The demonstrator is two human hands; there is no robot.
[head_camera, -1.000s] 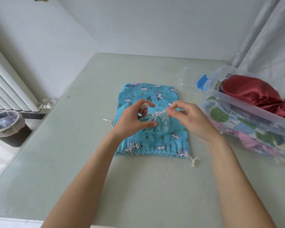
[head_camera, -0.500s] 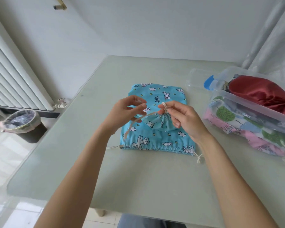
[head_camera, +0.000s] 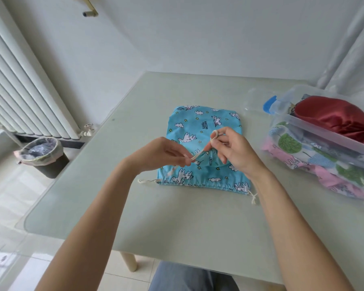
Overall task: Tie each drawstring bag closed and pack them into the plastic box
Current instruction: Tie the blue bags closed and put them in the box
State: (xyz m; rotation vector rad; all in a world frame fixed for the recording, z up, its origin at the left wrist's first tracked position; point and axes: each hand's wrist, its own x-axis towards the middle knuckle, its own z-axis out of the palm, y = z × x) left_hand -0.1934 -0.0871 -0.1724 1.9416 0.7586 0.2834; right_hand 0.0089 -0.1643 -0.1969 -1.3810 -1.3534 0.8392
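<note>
A large blue unicorn-print drawstring bag [head_camera: 200, 124] lies flat on the pale table [head_camera: 177, 227]. Above it I hold a smaller blue bag [head_camera: 211, 159] of the same print, gathered at its mouth. My left hand [head_camera: 162, 154] pinches one end of its cream drawstring [head_camera: 195, 156]. My right hand [head_camera: 233, 150] has the cord looped around a fingertip and grips the gathered neck. A clear plastic box [head_camera: 324, 135] at the right holds a red satin bag [head_camera: 334, 118] and several patterned bags.
The box's clear lid with a blue clip [head_camera: 269, 103] lies behind the box. A radiator [head_camera: 19, 91] lines the left wall, with a lined bin [head_camera: 42, 156] on the floor below. The table's near edge runs over my legs.
My left hand has drawn the cord out to the left and downward. My right hand has lifted, with the cord now looped on its finger. The camera has tilted up.
</note>
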